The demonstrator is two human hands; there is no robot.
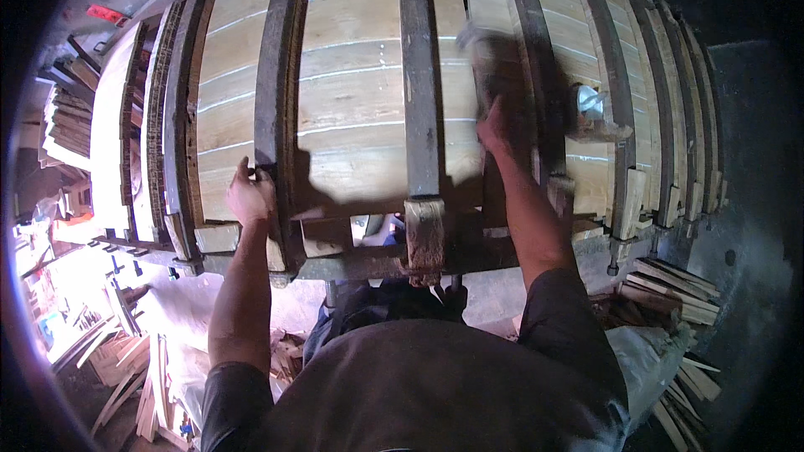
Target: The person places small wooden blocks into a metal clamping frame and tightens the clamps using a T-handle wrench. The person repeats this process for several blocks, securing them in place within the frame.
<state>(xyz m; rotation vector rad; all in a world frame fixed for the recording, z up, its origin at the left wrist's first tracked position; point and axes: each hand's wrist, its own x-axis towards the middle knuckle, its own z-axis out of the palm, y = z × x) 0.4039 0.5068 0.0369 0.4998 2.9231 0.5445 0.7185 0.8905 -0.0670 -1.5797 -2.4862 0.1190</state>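
A: Bracing against the work, by the look of it. Left hand (249, 194) is curled over the edge of a dark curved rib (276, 100), fingers hooked round it, thumb side toward the pale planking (352, 92). Reads as a steadying grip, since the body leans in over the frame.

B: And the right hand (494, 130)?

A: Raised higher, out on the planking between two ribs. It is clenched round a blurred block-shaped object (486, 54), smeared in the frame; I cannot tell what kind of tool it is. It sits against the planks near the upper middle of the curved shell.

B: What is the shell itself?

A: Light wooden planks laid side by side with thin pale seams, crossed by dark ribs that bend over the whole form. A heavy timber beam (368, 264) runs along the lower edge, with a wooden block (425, 234) where the central rib meets it.

B: Anything fixed to it?

A: A metal fitting (589, 102) stands just right of the raised hand, mounted on a rib. Likely a clamp, judging by its position, though detail is poor.

B: Surroundings?

A: Offcuts of wood (670, 280) stacked lower right, more scraps (126, 360) on the ground lower left, bright daylight there.
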